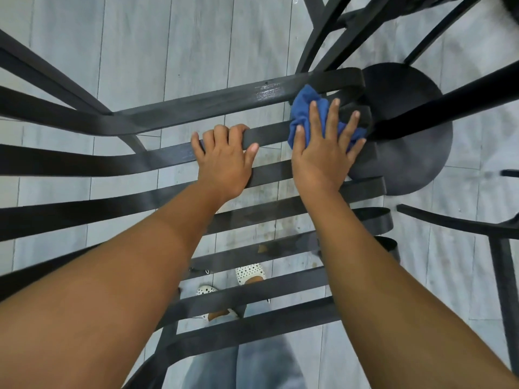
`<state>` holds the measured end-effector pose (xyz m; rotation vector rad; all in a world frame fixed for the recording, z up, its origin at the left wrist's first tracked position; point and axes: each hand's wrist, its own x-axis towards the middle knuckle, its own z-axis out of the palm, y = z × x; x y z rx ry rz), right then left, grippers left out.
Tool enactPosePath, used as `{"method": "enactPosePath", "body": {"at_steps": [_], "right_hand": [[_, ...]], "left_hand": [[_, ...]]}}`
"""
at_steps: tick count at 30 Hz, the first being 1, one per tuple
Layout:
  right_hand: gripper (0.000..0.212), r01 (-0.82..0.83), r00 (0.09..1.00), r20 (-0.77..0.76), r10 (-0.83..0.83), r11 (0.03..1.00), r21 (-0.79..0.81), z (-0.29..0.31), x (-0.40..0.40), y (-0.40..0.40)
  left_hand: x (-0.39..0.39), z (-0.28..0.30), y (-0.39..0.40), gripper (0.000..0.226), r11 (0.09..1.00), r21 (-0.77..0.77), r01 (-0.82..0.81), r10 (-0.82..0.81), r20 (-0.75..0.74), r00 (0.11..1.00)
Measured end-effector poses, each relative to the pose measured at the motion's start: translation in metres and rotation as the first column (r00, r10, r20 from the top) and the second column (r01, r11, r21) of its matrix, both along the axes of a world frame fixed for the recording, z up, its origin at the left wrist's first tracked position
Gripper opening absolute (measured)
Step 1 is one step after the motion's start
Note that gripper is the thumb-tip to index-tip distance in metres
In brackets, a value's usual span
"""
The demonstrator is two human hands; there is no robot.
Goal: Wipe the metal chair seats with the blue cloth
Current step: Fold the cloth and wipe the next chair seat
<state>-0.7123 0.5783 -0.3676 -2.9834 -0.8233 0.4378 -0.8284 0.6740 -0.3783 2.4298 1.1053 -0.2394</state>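
Since the blue cloth (304,113) is soft and bunched, right of centre in the frame, it's best pressed flat, as is being done by the right hand (323,153) with fingers spread. A stiff, probably slick seat slat (269,136) is gripped by the left hand (224,158) for bracing.

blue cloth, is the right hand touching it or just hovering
Touching. The head view shows the right hand pressed flat on the blue cloth, fingers spread over it, bunching it against a metal chair slat.
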Motion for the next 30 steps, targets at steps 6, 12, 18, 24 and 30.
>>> {"method": "enactPosePath", "body": {"at_steps": [6, 12, 18, 24, 30], "right_hand": [[0.047, -0.336, 0.941, 0.056, 0.332, 0.94, 0.068, 0.004, -0.019, -0.02], [0.044, -0.357, 0.934, 0.064, 0.351, 0.927, 0.119, 0.043, -0.043, -0.036], [0.055, -0.288, 0.888, -0.372, 0.27, 0.957, 0.006, 0.051, -0.051, -0.049], [0.062, -0.163, 0.93, -0.324, 0.177, 0.984, 0.068, 0.051, -0.031, -0.058], [0.055, -0.094, 0.945, -0.31, 0.103, 0.995, 0.045, 0.071, -0.031, -0.065]], "left_hand": [[-0.016, 0.006, 0.0, 0.05, 0.997, -0.079, -0.019, 0.029, 0.125, 0.992], [-0.026, 0.037, -0.037, 0.047, 0.96, -0.172, -0.223, 0.272, 0.359, 0.893], [-0.019, 0.043, -0.069, 0.057, 0.973, -0.214, -0.085, 0.179, 0.472, 0.863], [0.016, 0.018, -0.107, 0.064, 0.98, -0.125, 0.156, -0.117, 0.273, 0.955], [0.055, 0.005, -0.139, 0.066, 0.976, 0.152, 0.155, -0.139, -0.112, 0.984]]}}
